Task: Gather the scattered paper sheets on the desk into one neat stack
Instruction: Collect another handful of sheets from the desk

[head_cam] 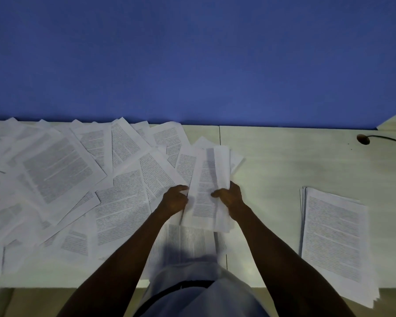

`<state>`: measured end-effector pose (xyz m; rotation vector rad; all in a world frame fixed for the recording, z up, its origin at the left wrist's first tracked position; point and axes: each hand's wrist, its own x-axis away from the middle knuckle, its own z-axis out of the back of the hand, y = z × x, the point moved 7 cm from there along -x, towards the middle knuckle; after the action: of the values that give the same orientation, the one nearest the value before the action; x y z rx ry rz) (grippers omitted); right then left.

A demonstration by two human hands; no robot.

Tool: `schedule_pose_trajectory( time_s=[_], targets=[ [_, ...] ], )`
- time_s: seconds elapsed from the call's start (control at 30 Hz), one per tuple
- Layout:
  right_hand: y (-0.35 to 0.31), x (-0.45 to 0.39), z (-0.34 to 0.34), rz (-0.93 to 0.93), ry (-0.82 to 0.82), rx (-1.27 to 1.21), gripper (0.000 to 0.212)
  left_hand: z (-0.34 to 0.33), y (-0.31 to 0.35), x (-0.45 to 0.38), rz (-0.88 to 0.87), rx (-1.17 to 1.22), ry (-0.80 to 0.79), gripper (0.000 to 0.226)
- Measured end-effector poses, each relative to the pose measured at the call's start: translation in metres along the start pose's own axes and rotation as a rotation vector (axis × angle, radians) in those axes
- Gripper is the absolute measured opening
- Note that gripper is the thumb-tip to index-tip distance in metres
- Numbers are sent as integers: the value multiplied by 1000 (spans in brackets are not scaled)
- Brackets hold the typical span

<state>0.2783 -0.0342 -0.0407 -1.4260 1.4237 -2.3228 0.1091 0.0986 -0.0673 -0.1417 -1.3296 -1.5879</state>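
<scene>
You've got a small bundle [209, 191] lifted over the desk [272, 161], left hand [174, 199] and right hand [230, 197] each w/ fingers curled round a long edge, prob. to square the sheets before they join the stack [336, 236] at your right. Bundle looks bowed, edges uneven, printed text facing up. Loose sheets [60, 175] cover the desk's left half, overlapping at all angles. Stack's edges fan slightly.

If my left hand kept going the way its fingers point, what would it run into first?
The left hand points right, already gripping the held sheaf of sheets; past it comes the right hand on the far edge.
</scene>
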Motion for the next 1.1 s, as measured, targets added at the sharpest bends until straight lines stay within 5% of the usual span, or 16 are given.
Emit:
schedule_pose_trajectory(
  time_s=[0.1,0.17,0.4,0.57,0.67,0.73,0.9,1.0,1.1],
  targets=[
    [13,5,10,-30,-7,-127,43,32,0,19,-60,-115,394,38],
    [23,7,18,-54,-57,-224,37,45,3,32,-52,-79,502,50],
    [41,20,51,-56,-175,-475,64,30,36,23,87,199,157,108],
    [47,23,76,-26,-6,-754,63,26,48,19,129,184,194,85],
    [46,30,82,6,15,-783,54,16,44,22,195,136,28,86],
    [48,33,80,-23,-17,-738,51,-1,48,28,205,407,-188,93],
    [43,38,72,-58,-119,-291,61,2,73,34,133,1078,-388,80],
    [32,44,60,-26,-261,-131,38,19,87,37,-22,902,-482,48],
    [27,42,52,6,-263,-288,46,18,70,38,-85,419,-449,39]
  ],
)
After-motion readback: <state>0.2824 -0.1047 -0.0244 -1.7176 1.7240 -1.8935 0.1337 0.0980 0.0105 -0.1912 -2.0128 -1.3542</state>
